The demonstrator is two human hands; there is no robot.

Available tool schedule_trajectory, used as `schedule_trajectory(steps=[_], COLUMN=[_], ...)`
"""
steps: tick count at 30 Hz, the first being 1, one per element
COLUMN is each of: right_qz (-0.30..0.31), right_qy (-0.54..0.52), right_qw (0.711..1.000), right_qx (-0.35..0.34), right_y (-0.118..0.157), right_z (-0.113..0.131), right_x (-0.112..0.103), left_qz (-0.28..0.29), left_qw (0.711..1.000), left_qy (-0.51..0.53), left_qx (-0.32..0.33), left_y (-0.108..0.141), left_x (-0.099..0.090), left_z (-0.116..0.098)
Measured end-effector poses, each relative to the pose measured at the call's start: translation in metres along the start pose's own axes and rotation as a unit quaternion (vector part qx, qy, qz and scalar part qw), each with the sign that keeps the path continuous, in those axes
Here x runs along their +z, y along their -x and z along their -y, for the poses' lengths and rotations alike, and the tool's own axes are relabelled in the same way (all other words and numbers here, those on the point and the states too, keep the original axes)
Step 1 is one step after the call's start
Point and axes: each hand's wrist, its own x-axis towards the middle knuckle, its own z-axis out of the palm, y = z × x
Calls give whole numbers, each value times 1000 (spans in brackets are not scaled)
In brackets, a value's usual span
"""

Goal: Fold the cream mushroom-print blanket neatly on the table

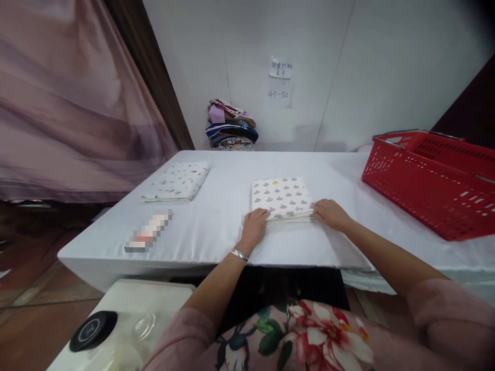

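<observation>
A folded white cloth (281,198) printed with small grey duck-like shapes and one yellow spot lies on the white-covered table (216,226) in front of me. At its near left corner, my left hand (255,225) has its fingers closed on the edge. My right hand (330,214) grips the near right corner, where several layers of the fold show; its thumb is hard to make out. Farther left lies another folded white cloth (180,180) with a small dark print, apart from both hands.
A red perforated basket (429,185) with metal handles stands on the table at right. A blurred-out flat object (150,232) lies at left. Against the wall is a stack of folded fabrics (232,126). Below the table's left front sits a white surface with a black round object (93,331).
</observation>
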Motion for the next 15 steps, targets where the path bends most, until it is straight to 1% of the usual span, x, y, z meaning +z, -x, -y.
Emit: schedule_trajectory(steps=[4,7,9,11,13,15], right_qz=[7,12,13,8,-1,-7], right_qy=[-21,-20,-16,-14,-17,-25], right_qw=[1000,999,1000,1000,999,999], right_qx=[15,23,23,24,29,33], right_y=[11,11,10,10,12,14], right_z=[6,8,8,8,8,9], right_x=[16,14,10,9,12,17], left_qz=[14,-4,-26,-41,-42,-34], left_qw=[1000,999,999,999,998,997], left_qy=[26,41,33,20,14,19], left_qx=[4,19,2,-29,-53,-60], left_y=[0,0,1,2,3,4], left_x=[2,4,5,5,5,4], left_z=[3,6,6,5,4,3])
